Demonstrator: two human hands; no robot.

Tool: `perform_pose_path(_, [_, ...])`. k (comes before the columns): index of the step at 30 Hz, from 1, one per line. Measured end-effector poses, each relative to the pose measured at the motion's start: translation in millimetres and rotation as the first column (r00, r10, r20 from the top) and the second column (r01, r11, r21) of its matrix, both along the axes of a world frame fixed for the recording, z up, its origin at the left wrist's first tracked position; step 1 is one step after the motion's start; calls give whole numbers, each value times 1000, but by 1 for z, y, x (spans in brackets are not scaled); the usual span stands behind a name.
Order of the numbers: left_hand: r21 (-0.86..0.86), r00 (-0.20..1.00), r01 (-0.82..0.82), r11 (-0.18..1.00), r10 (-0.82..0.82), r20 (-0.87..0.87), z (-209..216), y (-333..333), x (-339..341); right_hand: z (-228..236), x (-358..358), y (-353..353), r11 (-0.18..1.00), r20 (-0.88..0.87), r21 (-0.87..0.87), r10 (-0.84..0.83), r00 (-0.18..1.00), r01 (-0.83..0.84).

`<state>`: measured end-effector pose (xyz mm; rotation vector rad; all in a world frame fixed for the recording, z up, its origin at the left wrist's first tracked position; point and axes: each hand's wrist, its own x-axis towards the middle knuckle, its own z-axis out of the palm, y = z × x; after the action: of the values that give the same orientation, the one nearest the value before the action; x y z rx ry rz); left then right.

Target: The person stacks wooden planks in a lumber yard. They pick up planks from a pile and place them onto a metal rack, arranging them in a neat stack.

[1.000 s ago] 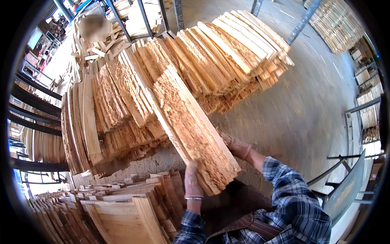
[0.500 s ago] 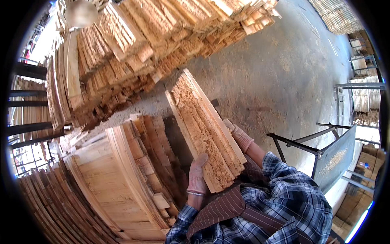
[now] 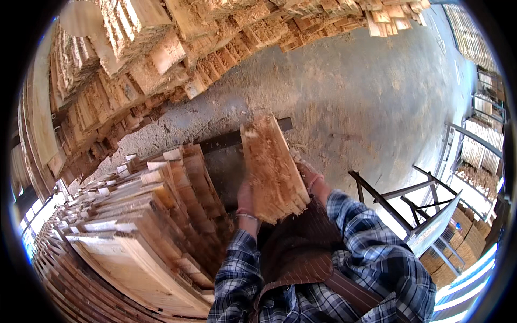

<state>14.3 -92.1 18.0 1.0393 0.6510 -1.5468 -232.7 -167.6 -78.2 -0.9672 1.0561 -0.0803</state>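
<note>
Lumber (image 3: pixel 272 172), rough-faced, is held before the worker's apron (image 3: pixel 301 264), clasped along opposite long sides by the left hand (image 3: pixel 245 197) and right hand (image 3: pixel 309 175); wooden panels (image 3: pixel 145 264) stand stacked at the worker's left, near a heaped board pile (image 3: pixel 156 56).

- My view came from a wide fisheye camera, the left of two worn side by side on my head.
- It looked steeply down past my plaid sleeves (image 3: pixel 371 237), which rose large and near from the lower edge.
- My left grip (image 3: pixel 246 198) and right grip (image 3: pixel 309 174) sat close to mid-view.
- Beyond, it took in the floor (image 3: pixel 371 91) and, farther up, a wood stack (image 3: pixel 231 40) cut by the top edge.
</note>
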Motion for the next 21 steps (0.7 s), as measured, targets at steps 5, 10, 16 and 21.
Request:
perform_pose_path(5, [9, 991, 126, 992, -126, 43, -33, -8, 22, -16, 32, -35, 986, -9, 123, -113, 993, 114])
perform_pose_path(10, [52, 959, 282, 958, -281, -37, -58, -9, 39, -32, 47, -42, 907, -215, -283, 257, 942, -312])
perform_pose_path(16, [162, 948, 276, 947, -297, 117, -25, 4, -1, -16, 38, -19, 987, -94, -137, -100, 991, 87])
perform_pose_path(21, [71, 890, 269, 961, -276, 364, 50, 28, -25, 38, 13, -3, 992, -141, -125, -43, 989, 25])
